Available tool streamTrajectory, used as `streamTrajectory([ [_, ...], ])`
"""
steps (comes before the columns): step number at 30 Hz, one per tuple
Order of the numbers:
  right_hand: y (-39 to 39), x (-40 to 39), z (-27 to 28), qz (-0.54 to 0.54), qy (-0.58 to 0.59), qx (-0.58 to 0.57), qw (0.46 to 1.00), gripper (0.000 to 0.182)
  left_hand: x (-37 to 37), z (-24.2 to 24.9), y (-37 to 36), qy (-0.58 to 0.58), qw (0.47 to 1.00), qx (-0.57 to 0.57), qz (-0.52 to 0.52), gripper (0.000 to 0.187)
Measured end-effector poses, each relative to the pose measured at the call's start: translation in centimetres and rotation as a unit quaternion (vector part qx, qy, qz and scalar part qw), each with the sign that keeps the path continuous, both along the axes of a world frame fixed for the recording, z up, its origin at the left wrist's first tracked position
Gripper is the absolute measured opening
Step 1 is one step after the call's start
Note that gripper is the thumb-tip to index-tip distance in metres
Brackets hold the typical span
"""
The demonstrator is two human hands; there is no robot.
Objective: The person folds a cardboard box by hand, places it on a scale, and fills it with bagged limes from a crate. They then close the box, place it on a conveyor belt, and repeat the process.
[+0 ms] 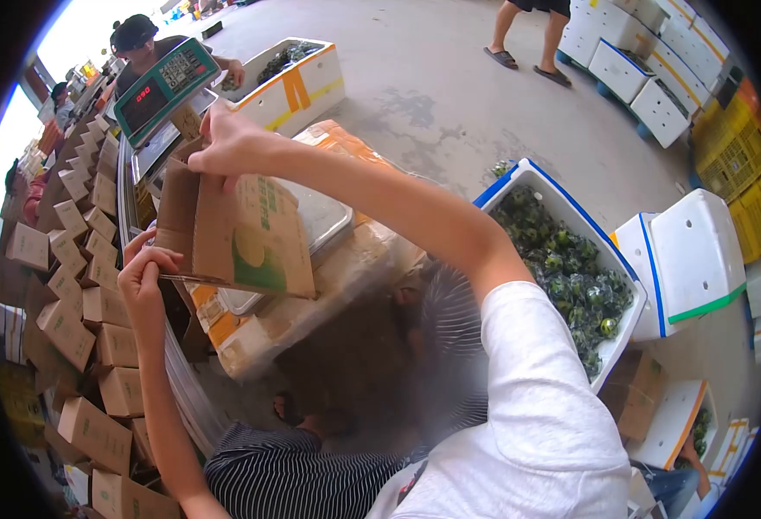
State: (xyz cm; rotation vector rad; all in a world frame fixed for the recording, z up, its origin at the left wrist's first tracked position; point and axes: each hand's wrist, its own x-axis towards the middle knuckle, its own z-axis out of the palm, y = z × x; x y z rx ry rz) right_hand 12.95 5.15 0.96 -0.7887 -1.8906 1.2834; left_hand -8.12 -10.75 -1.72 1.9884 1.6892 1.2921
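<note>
A brown cardboard box (263,229) with green print is tilted up between my hands, its open side toward the left. My right hand (229,143) is closed around its upper edge, fingers partly hidden behind the cardboard. Low on the left, my left hand (148,266) pinches a flap edge of the same box. Behind the box shows the rim of a shallow metal tray (339,227), lying on a foam box (346,277) wrapped in tape. Just past my right hand stands a weighing scale's display (168,91) with red digits.
Many cardboard boxes (69,333) are stacked at left, beside a metal rail (181,381). On the right, a blue-edged foam box (635,303) holds dark green produce in clear wrapping. Another person (138,52) reaches into a foam box (307,91) ahead. Yellow crates (735,143) stand far right.
</note>
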Motion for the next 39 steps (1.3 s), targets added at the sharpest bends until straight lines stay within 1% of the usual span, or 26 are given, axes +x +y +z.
streamTrajectory([
  [1,1.5,-0.2,-0.8,-0.086,-0.035,0.148,0.985,0.058,-0.2,0.3,0.0,0.016,1.000,0.001,-0.015,0.021],
  [2,3.0,-0.6,-2.0,-0.169,-0.071,0.290,0.939,0.057,-0.6,0.8,0.0,0.031,0.999,0.001,-0.031,0.025],
  [3,3.3,-0.4,-2.1,-0.246,-0.106,0.423,0.866,0.057,-0.5,1.3,0.0,0.046,0.998,0.000,-0.046,0.029],
  [4,3.7,0.1,-2.2,-0.234,-0.066,0.474,0.846,0.041,0.5,1.2,0.0,0.034,0.999,-0.001,0.002,0.037],
  [7,2.8,1.9,0.4,-0.048,-0.197,0.321,0.925,0.025,2.5,1.7,0.4,0.201,0.972,-0.015,0.120,0.038],
  [8,2.5,2.2,0.9,-0.032,-0.191,0.324,0.926,0.024,1.9,1.3,1.0,0.200,0.972,-0.014,0.120,0.037],
  [11,1.9,2.5,0.6,0.004,-0.187,0.327,0.926,0.025,2.2,2.2,2.2,0.384,0.908,-0.041,0.163,0.030],
  [12,1.8,2.2,0.3,0.007,-0.198,0.327,0.924,0.026,1.1,1.8,3.2,0.419,0.901,-0.040,0.108,0.032],
  [15,1.8,1.5,0.0,0.033,-0.244,0.356,0.902,0.029,6.9,2.1,4.5,0.353,0.926,0.130,-0.023,0.036],
  [16,1.8,1.9,-0.1,0.044,-0.264,0.368,0.891,0.031,6.7,1.1,5.4,0.328,0.938,0.071,-0.088,0.055],
  [18,1.5,3.0,0.4,0.037,-0.313,0.342,0.885,0.033,6.8,-1.1,6.2,0.131,0.976,-0.072,-0.160,0.048],
  [19,1.2,3.7,0.6,0.034,-0.336,0.328,0.882,0.036,6.6,-1.1,6.7,0.137,0.966,-0.078,-0.203,0.047],
  [20,1.7,3.7,-0.6,-0.031,-0.251,0.419,0.872,0.037,6.5,-1.1,7.3,0.141,0.955,-0.086,-0.245,0.045],
  [22,2.9,3.1,-3.4,-0.156,-0.070,0.579,0.797,0.040,7.4,-0.1,7.1,0.184,0.946,-0.117,-0.241,0.045],
  [23,3.5,3.2,-3.9,-0.082,-0.087,0.558,0.821,0.040,7.9,-0.1,7.0,0.206,0.940,-0.133,-0.239,0.045],
  [24,3.7,3.5,-3.7,-0.007,-0.102,0.533,0.840,0.040,7.5,-0.7,7.3,0.217,0.941,-0.084,-0.245,0.046],
  [25,4.1,3.4,-3.9,0.069,-0.115,0.504,0.853,0.040,7.8,-0.8,7.3,0.177,0.951,-0.094,-0.235,0.041],
  [27,4.9,1.8,-5.0,0.023,-0.053,0.504,0.862,0.034,7.9,-0.5,6.9,0.098,0.966,-0.114,-0.210,0.035],
  [28,4.8,1.1,-5.3,-0.009,-0.040,0.494,0.868,0.033,6.4,0.3,7.6,0.019,0.979,-0.156,-0.128,0.040],
  [30,4.6,0.5,-5.4,-0.077,0.003,0.515,0.853,0.033,4.6,4.0,6.9,-0.231,0.900,-0.192,-0.315,0.051],
  [32,4.1,0.3,-5.4,-0.093,-0.057,0.520,0.847,0.033,3.0,6.4,5.5,-0.271,0.929,-0.132,-0.216,0.057],
  [33,4.1,0.2,-5.5,-0.100,-0.086,0.525,0.841,0.033,2.8,6.8,4.8,-0.135,0.967,-0.114,-0.184,0.055],
  [34,4.1,0.3,-5.8,-0.070,-0.034,0.537,0.840,0.033,2.7,7.0,4.1,0.002,0.985,-0.090,-0.148,0.054],
  [35,4.2,0.5,-5.9,-0.070,-0.042,0.506,0.858,0.031,2.8,6.9,3.4,0.138,0.982,-0.064,-0.109,0.053],
  [38,3.9,1.0,-5.5,-0.054,-0.112,0.381,0.916,0.031,3.8,2.4,2.4,0.209,0.958,-0.178,-0.088,0.055],
  [39,3.4,1.1,-5.1,-0.040,-0.163,0.316,0.934,0.034,3.2,0.1,2.5,0.135,0.978,-0.140,-0.071,0.058],
])
